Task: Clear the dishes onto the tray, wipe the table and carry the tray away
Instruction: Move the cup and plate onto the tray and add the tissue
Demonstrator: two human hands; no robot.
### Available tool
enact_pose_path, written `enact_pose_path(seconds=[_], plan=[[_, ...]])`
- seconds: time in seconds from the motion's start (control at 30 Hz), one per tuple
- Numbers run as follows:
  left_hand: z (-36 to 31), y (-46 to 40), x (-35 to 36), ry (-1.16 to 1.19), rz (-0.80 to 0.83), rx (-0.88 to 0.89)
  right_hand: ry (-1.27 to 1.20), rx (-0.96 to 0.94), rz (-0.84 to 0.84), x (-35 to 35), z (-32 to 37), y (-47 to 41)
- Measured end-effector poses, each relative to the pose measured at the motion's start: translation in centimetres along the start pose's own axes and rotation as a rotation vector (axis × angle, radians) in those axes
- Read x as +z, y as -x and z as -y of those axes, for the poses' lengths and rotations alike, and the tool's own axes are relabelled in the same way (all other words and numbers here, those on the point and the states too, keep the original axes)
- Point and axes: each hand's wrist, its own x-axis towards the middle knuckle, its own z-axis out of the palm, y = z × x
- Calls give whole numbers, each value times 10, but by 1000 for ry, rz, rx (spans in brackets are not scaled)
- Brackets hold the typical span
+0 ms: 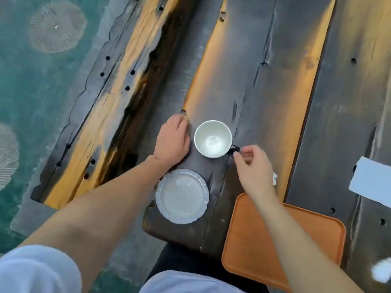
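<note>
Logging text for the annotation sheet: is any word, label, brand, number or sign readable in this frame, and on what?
None readable.
White cup: no print visible.
White plate: plain, only a moulded rim.
Orange tray: no marking.
White paper sheet on the wooden table: appears blank.

An empty white cup [212, 138] with a dark handle stands upright on the dark wooden tabletop [264, 81], a scallop-edged white saucer [182, 196] just beside it, an orange tray [264, 240] overhanging the tabletop's near edge.
</note>
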Motion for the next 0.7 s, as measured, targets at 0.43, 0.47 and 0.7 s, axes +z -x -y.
enact_pose_path(seconds=[0.43,0.47,0.7], plan=[[-11,-33,34,-24,46,274,276,-3,77,0,-9,-57],[-15,-32,35,-26,44,265,258,9,71,-5,-13,-54],[-19,-32,38,-93,33,246,110,84,52,-8,-29,-32]])
